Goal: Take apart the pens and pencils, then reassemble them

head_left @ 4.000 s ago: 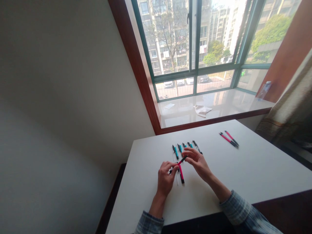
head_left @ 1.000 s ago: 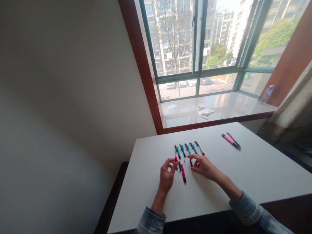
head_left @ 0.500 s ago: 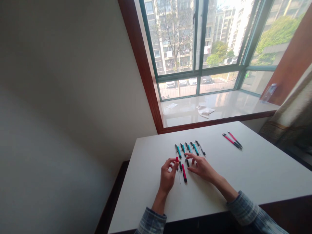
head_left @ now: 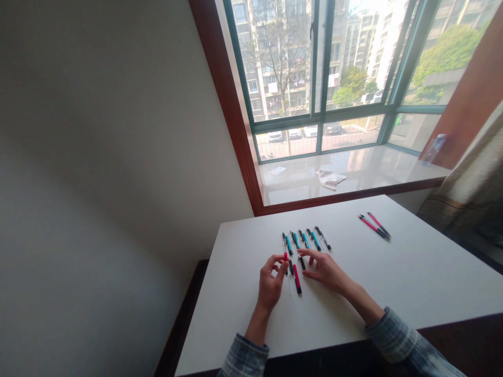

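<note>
My left hand (head_left: 271, 280) pinches a red pen barrel (head_left: 286, 257) between thumb and fingers, with a thin refill standing up out of its top. My right hand (head_left: 324, 269) is open, its thumb and forefinger spread around a short black pen part (head_left: 302, 263) lying on the table. Between the hands lie another black pen part (head_left: 291, 267), a red-and-black pen barrel (head_left: 297, 279) and a thin white refill (head_left: 290, 287). Just beyond the fingertips, several teal-and-black pen parts (head_left: 288, 244) lie in a row with loose refills among them.
The white table (head_left: 412, 272) meets the wall on the left. Two red-and-black pens (head_left: 373, 228) lie at its far right. A black-ended clear refill (head_left: 324, 239) ends the row. On the sill are a crumpled tissue (head_left: 330, 179) and a clear bottle (head_left: 434, 149).
Both hands hold nearly the same pose. The short black pen part between my right thumb and forefinger has shifted very slightly.
</note>
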The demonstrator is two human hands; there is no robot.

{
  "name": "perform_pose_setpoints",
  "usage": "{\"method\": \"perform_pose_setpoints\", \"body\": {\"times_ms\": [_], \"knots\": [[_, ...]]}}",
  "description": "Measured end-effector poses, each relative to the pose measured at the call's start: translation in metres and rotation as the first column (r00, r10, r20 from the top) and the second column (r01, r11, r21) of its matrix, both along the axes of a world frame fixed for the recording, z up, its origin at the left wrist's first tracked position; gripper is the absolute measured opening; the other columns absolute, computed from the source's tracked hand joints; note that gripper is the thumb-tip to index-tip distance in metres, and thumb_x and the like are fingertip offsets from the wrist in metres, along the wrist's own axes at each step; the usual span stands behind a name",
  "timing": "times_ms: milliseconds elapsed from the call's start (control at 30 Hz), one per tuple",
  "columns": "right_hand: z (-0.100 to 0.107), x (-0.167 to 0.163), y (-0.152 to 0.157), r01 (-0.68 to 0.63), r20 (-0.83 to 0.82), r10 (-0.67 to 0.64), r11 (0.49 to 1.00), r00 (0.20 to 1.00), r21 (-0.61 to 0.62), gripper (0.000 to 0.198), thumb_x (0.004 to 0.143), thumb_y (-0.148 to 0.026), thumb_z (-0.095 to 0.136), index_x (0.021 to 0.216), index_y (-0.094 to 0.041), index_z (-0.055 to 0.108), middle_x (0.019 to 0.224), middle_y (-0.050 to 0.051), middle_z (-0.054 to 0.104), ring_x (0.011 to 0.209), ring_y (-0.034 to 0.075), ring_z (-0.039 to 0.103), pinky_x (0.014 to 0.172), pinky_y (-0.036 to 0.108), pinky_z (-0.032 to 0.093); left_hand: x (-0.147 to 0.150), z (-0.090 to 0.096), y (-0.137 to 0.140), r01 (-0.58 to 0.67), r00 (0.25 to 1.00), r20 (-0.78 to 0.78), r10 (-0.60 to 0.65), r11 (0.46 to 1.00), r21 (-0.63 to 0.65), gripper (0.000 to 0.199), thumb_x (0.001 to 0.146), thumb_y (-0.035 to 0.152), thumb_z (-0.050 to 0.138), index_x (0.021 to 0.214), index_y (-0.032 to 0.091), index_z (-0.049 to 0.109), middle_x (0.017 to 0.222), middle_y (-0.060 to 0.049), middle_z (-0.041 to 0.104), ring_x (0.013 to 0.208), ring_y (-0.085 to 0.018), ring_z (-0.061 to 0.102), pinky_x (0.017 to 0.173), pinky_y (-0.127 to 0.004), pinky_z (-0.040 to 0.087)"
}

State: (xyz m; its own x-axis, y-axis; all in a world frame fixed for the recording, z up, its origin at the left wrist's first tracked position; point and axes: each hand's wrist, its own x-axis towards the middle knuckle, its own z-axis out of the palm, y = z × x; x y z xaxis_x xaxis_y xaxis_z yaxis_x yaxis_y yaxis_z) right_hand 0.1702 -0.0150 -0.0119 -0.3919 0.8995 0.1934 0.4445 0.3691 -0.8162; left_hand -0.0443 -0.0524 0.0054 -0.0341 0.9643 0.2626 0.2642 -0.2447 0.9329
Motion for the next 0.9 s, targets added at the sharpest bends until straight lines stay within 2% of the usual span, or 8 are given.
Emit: {"method": "perform_pose_setpoints", "body": {"times_ms": [167,267,367,567,900], "knots": [[0.002,0.000,-0.001,0.013,-0.014,-0.013,1.000,1.000,0.003,0.054,0.082,-0.028,0.073,0.135,-0.027,0.064,0.121,0.007,0.072,0.085,0.020,0.064,0.082,0.035,0.055,0.000,0.000,0.000,0.003,1.000,0.006,-0.003,1.000,0.002,0.030,0.095,0.046,0.062,0.099,0.019,0.073,0.096,-0.008,0.073,0.088,-0.021,0.067,0.078,-0.032,0.052],[0.008,-0.001,-0.003,0.079,-0.048,-0.077,0.996,0.996,0.038,0.042,0.085,-0.035,0.072,0.126,-0.026,0.070,0.116,0.008,0.074,0.091,0.023,0.065,0.077,0.035,0.054,0.000,0.000,0.000,0.006,1.000,0.006,-0.006,1.000,-0.001,0.029,0.095,0.046,0.062,0.100,0.019,0.074,0.097,-0.008,0.073,0.090,-0.022,0.067,0.078,-0.032,0.051],[0.019,-0.007,-0.007,0.134,-0.151,-0.126,0.990,0.980,0.041,0.030,0.090,-0.043,0.069,0.114,-0.026,0.076,0.108,0.007,0.076,0.091,0.023,0.067,0.074,0.034,0.052,0.000,0.001,0.000,0.008,1.000,-0.008,-0.008,1.000,0.000,0.030,0.095,0.046,0.063,0.100,0.019,0.074,0.096,-0.008,0.073,0.090,-0.022,0.067,0.078,-0.031,0.051],[0.041,-0.027,-0.014,0.111,-0.333,-0.112,0.994,0.936,-0.021,0.033,0.089,-0.051,0.070,0.105,-0.023,0.079,0.096,0.007,0.078,0.082,0.021,0.068,0.072,0.033,0.051,-0.001,0.002,-0.003,0.011,0.998,-0.069,-0.010,1.000,0.019,0.029,0.093,0.047,0.065,0.101,0.021,0.074,0.094,-0.007,0.072,0.088,-0.022,0.063,0.076,-0.031,0.048],[0.046,-0.040,-0.019,0.151,-0.399,-0.157,0.987,0.903,-0.047,0.028,0.089,-0.047,0.070,0.088,-0.021,0.079,0.097,0.008,0.078,0.074,0.019,0.063,0.067,0.032,0.051,0.001,0.006,-0.004,0.031,0.992,-0.121,-0.023,0.998,0.060,0.024,0.092,0.044,0.067,0.098,0.022,0.074,0.098,-0.006,0.073,0.089,-0.022,0.062,0.076,-0.032,0.045]]}}
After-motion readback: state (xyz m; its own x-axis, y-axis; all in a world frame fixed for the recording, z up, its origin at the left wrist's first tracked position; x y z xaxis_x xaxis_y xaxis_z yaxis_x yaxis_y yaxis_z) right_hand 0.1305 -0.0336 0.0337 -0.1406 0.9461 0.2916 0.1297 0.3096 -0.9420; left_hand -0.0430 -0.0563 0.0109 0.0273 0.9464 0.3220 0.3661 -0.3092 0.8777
